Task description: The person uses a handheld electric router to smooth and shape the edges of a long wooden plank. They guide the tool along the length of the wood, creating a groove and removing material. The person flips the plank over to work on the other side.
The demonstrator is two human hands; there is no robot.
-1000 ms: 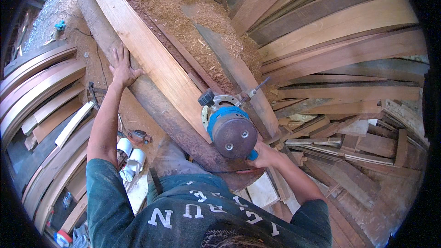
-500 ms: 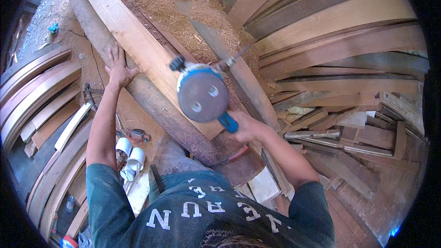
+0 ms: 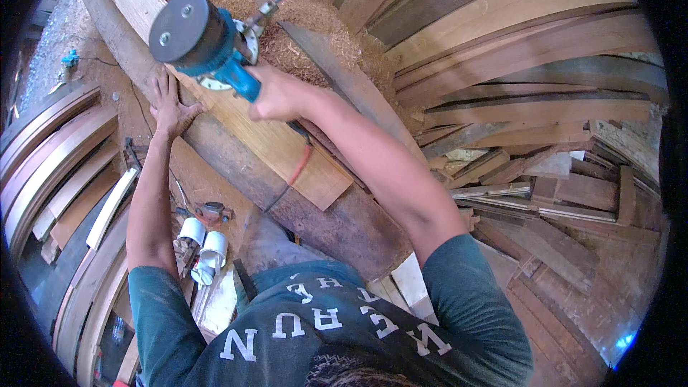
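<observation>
My right hand [image 3: 276, 93] is wrapped round the blue handle of a router [image 3: 190, 32] with a round black top. The router is over the far part of a long pale plank [image 3: 261, 136], and its base is mostly hidden beneath the body. That plank lies on a thick, dark wooden beam [image 3: 322, 240] running from far left to near right. My left hand [image 3: 172, 107] lies with fingers spread on the plank's left edge and the beam. A cord with an orange section [image 3: 301, 165] trails from the router across the plank.
Curved boards [image 3: 502, 36] are stacked to the right, above a heap of offcuts [image 3: 545, 208]. More curved pieces [image 3: 64, 150] stand at the left. Wood shavings [image 3: 344, 57] cover the ground beyond the beam. White cups [image 3: 213, 247] and a small power tool [image 3: 213, 211] sit near my left arm.
My right hand has carried the router away from me and leftward along the plank, uncovering the plank's near end. My left hand stays on the plank's edge.
</observation>
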